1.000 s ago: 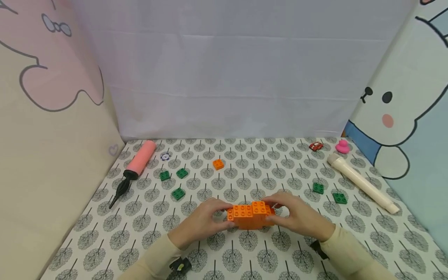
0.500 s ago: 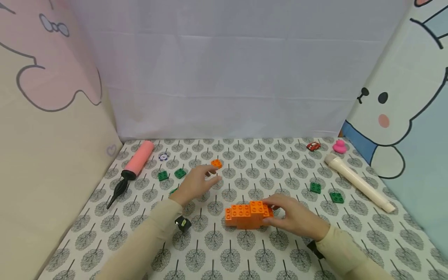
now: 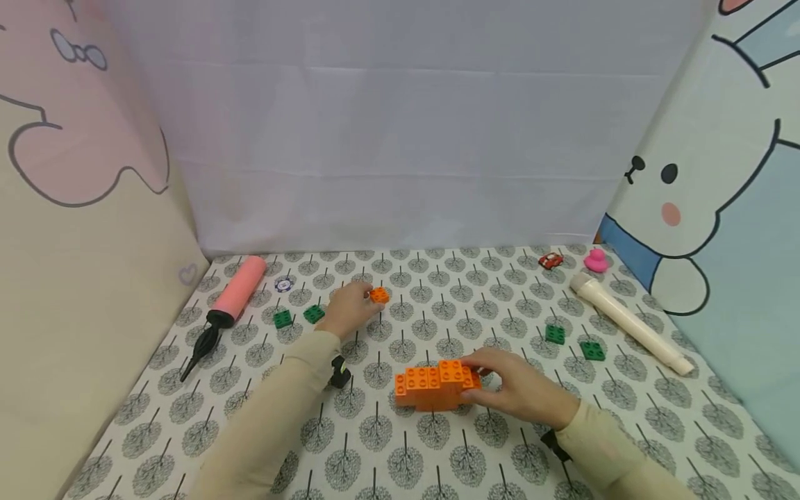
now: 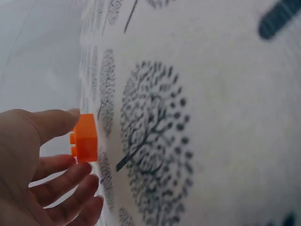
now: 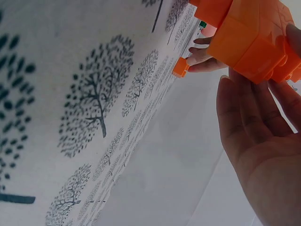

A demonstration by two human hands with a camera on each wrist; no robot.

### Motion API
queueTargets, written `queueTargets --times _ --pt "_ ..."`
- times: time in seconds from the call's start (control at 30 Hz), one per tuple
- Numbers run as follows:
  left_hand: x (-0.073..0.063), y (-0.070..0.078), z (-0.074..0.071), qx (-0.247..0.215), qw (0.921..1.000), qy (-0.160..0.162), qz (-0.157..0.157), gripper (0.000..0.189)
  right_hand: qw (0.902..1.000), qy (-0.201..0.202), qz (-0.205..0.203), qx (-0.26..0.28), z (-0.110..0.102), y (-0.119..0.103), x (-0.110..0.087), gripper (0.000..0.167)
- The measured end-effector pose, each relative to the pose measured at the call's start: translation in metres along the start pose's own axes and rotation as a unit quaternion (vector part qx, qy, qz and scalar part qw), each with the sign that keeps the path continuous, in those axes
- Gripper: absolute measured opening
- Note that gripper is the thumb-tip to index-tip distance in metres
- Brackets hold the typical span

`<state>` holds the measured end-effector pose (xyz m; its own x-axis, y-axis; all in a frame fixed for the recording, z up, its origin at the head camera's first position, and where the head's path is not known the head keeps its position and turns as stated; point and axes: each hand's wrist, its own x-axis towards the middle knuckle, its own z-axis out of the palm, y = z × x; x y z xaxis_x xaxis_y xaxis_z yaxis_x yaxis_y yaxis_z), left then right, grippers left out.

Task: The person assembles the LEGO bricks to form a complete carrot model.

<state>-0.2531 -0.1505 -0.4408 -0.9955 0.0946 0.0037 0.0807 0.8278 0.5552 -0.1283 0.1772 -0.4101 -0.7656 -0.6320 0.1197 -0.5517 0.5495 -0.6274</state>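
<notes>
Pinching one small orange brick [image 3: 378, 295], toward the far edge of the tree-printed counter [image 3: 431, 444]: left hand [image 3: 346, 310], grip of thumb and fingertips. One stepped orange brick assembly [image 3: 431, 396], nearer the front, its right end held between thumb and fingers of the right hand [image 3: 523, 386]. At right: one cream tube [image 3: 631, 323], one pink duck [image 3: 596, 261], one red toy car [image 3: 551, 260]

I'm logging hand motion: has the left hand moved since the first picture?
Yes: the left hand moved forward, from the orange brick stack to the single orange brick farther back.
</notes>
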Motion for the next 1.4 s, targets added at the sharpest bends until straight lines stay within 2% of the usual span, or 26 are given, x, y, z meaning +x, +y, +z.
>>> queueTargets --times 0.23,0.4,0.5,0.6,0.77,0.87,0.97,1.07,1.17,1.27,1.4 --pt "0.005 -0.004 0.007 -0.047 0.9979 0.006 -0.044 0.052 1.0 -0.003 -0.003 0.0 0.0 0.001 0.001 0.053" --pt "0.001 -0.004 0.005 -0.064 0.9975 0.005 -0.03 0.046 0.9999 -0.005 -0.009 -0.001 -0.002 0.002 0.0 0.051" --pt "-0.008 -0.001 0.002 -0.072 0.9973 0.005 -0.009 0.044 0.9999 -0.006 -0.007 -0.003 -0.003 0.001 0.0 0.052" --pt "-0.02 0.007 -0.003 -0.073 0.9971 0.009 0.023 0.042 0.9999 -0.007 -0.008 -0.005 -0.003 0.002 0.0 0.053" --pt "-0.048 0.025 -0.01 -0.084 0.9905 0.014 0.107 0.039 0.9997 -0.001 -0.017 -0.017 -0.003 0.002 0.001 0.053" --pt "-0.069 0.034 -0.01 -0.101 0.9792 0.021 0.175 0.037 0.9996 0.001 -0.02 -0.017 -0.002 0.002 0.001 0.052" --pt "-0.089 0.042 -0.008 -0.108 0.9644 0.033 0.239 0.035 0.9998 -0.001 -0.017 -0.01 -0.002 0.002 0.002 0.051" --pt "-0.106 0.047 -0.005 -0.118 0.9512 0.039 0.282 0.035 0.9998 -0.002 -0.02 -0.007 -0.002 0.002 0.002 0.051" --pt "-0.12 0.052 -0.003 -0.126 0.9431 0.036 0.306 0.035 0.9997 -0.001 -0.023 -0.005 -0.002 0.002 0.001 0.05" --pt "-0.13 0.056 -0.002 -0.122 0.9406 0.036 0.315 0.036 0.9996 0.0 -0.03 -0.004 -0.002 0.003 0.001 0.049" --pt "-0.136 0.059 0.001 -0.125 0.9385 0.035 0.32 0.036 0.9994 0.002 -0.035 -0.004 -0.003 0.002 0.002 0.048"
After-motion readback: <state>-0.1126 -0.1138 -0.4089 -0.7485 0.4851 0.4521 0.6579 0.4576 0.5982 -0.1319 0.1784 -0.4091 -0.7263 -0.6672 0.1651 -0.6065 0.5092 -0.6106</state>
